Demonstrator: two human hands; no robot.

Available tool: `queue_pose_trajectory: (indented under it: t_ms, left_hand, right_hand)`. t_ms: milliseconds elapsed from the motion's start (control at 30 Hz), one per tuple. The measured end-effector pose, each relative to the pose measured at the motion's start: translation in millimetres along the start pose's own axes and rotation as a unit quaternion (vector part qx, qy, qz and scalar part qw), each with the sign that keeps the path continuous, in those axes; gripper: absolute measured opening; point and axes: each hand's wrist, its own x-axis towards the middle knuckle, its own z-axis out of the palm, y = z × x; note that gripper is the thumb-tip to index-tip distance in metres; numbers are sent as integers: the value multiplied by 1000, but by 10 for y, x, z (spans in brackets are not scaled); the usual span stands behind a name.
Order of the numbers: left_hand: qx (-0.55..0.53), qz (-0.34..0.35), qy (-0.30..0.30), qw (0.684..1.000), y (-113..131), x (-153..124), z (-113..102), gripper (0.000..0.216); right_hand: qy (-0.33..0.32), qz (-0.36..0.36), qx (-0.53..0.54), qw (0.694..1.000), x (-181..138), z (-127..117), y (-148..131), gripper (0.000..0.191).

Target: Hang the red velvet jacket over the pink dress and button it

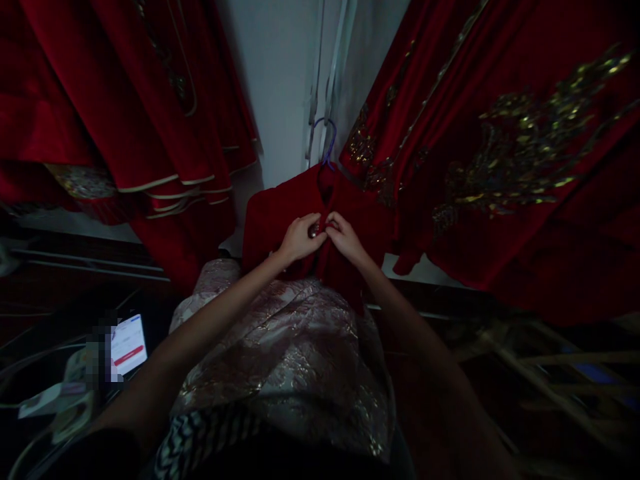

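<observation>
A dark red velvet garment [273, 223] hangs on a purple hanger [327, 137] in front of me. Both hands meet at its front opening. My left hand [299, 238] has its fingers curled and pinches a small round shiny button [313, 231] at the garment's front. My right hand [345, 238] is closed too, pinching the red fabric edge right beside the button. The fingertips of both hands touch. Below my forearms lies a pale pink brocade cloth [295, 353] with a gold pattern.
Red garments with gold embroidery [520, 153] hang at the right, red garments with cream trim [165, 173] at the left. A white wall [280, 80] stands behind. A lit phone screen [129, 343] and cables lie low at the left. Pale wooden slats [560, 380] show at the lower right.
</observation>
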Motion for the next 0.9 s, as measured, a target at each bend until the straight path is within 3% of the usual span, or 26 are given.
queue_pose_trajectory:
  t_ms: [133,300,400,567,900]
  left_hand:
    - [-66,-58,17,996,-138,-106,5,17]
    - [-217,-153,106,958,-294,-235,223,27]
    - [-242,-208,143,937,-305,-279,281,28]
    - [-217,-171,123,953,-281,-282,186,14]
    - [-173,-125,118,970,-275,-262,86,13]
  right_hand:
    - [-18,56,52,997,-67,50,-3,20]
    - [83,86,81,990,-116,111,85,23]
    - [76,106,119,984,-142,123,106,28]
    - [30,91,133,986,-169,92,128,27]
    - [49,-2,6,999,-193,93,151,26]
